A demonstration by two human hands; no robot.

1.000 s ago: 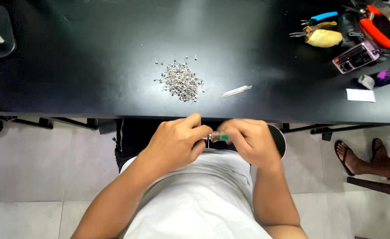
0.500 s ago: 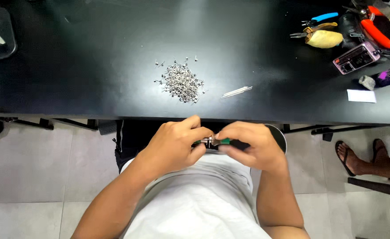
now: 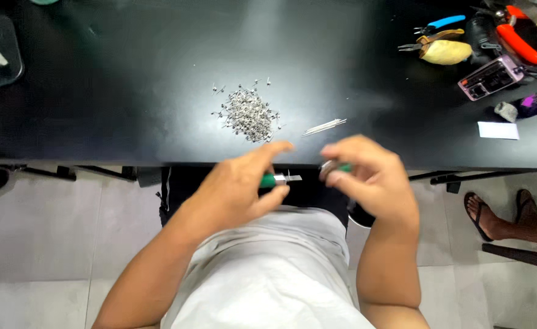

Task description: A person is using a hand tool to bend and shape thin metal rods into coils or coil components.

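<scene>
Fingers of the left hand point(image 3: 238, 189) are closed around a small green-handled piece with a metal tip point(image 3: 279, 179), that tip pointing toward the right hand point(image 3: 366, 180), which pinches a second green and metal bit point(image 3: 334, 167) at its fingertips. Both pieces sit apart, just off the near edge of the black table point(image 3: 128, 91), seemingly held over the lap for a close look. Beyond the fingertips lie a heap of tiny metal parts point(image 3: 248, 114) and a bundle of thin pins point(image 3: 324, 127).

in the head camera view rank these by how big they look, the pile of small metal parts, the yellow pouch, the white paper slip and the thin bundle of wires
1. Pile of small metal parts
2. Yellow pouch
3. White paper slip and thin bundle of wires: the slip is wider, the bundle slightly longer, so I would not rank these two.
</scene>
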